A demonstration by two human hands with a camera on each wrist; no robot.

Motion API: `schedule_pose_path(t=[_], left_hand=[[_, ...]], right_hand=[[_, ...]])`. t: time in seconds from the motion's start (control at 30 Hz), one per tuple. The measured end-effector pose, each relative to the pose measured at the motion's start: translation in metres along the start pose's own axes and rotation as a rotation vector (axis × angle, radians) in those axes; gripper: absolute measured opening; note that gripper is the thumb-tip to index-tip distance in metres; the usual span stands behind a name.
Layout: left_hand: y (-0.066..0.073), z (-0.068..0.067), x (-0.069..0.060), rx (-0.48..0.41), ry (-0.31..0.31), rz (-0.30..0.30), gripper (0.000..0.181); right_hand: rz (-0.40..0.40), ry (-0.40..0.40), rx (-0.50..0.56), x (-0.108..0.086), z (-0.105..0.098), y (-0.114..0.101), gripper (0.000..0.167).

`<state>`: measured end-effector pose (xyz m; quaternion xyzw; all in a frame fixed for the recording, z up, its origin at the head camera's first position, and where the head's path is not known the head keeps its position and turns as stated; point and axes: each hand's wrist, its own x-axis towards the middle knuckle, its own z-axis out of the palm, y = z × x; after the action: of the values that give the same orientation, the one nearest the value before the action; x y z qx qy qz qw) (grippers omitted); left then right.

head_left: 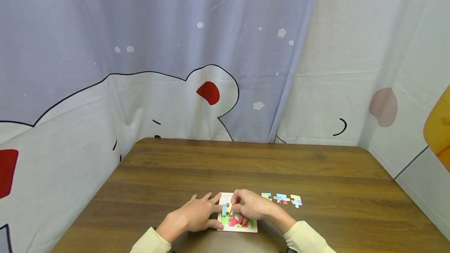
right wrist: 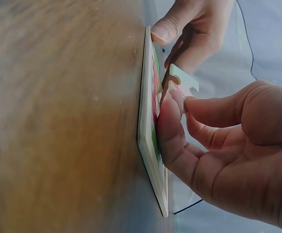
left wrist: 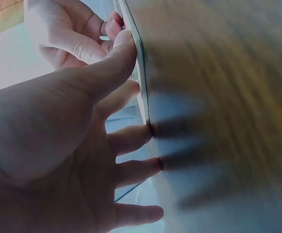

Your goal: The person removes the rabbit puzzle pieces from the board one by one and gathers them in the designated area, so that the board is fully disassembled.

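Right hand [head_left: 254,205]: thumb and fingers curled together, pinching a puzzle piece [right wrist: 180,79]. The piece is tilted and sits over the puzzle board [head_left: 226,198], with a notched edge projecting past the fingertips toward the left hand. Whether it touches the board cannot be determined.

Left hand [head_left: 197,214]: fingers extended and spread, gripping nothing. Its thumb bears on the near left corner of the board; the index finger reaches the board's left side, and other fingertips meet the table beyond.

The board lies flat at the near side of the table [head_left: 175,167], between the two hands. Its near part carries a green and pink-red picture; the far left part shows pale. The right hand covers much of the far right portion.

To the right of the board, beyond the right hand, three loose pieces form a row: a left piece [head_left: 266,196] with yellow, a middle piece [head_left: 281,198] in blue and red, and a right piece [head_left: 296,200] in pale blue and yellow.

Both sleeves [head_left: 306,238] are pale yellow. A printed curtain [head_left: 158,30] hangs at the far side.
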<state>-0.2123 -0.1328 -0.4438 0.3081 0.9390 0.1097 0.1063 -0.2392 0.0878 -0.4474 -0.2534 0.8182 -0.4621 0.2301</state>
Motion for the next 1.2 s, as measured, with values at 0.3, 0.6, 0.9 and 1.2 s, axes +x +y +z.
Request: schedule_pose_path(t=[0.3, 0.6, 0.9, 1.2], left_hand=[[-0.002, 0.000, 0.001, -0.016, -0.014, 0.026, 0.056], [-0.001, -0.001, 0.000, 0.027, -0.028, 0.029, 0.051], [0.004, -0.001, -0.001, 0.037, -0.038, 0.000, 0.050], [0.004, -0.001, 0.000, 0.036, -0.037, -0.014, 0.050]], right_hand=[[0.011, 0.001, 0.027, 0.001, -0.001, 0.000, 0.007], [0.021, -0.007, 0.054, 0.001, -0.001, 0.000, 0.006], [0.022, -0.021, 0.103, 0.000, -0.004, 0.000, 0.005], [-0.005, -0.036, 0.128, -0.003, -0.013, 0.001, 0.006]])
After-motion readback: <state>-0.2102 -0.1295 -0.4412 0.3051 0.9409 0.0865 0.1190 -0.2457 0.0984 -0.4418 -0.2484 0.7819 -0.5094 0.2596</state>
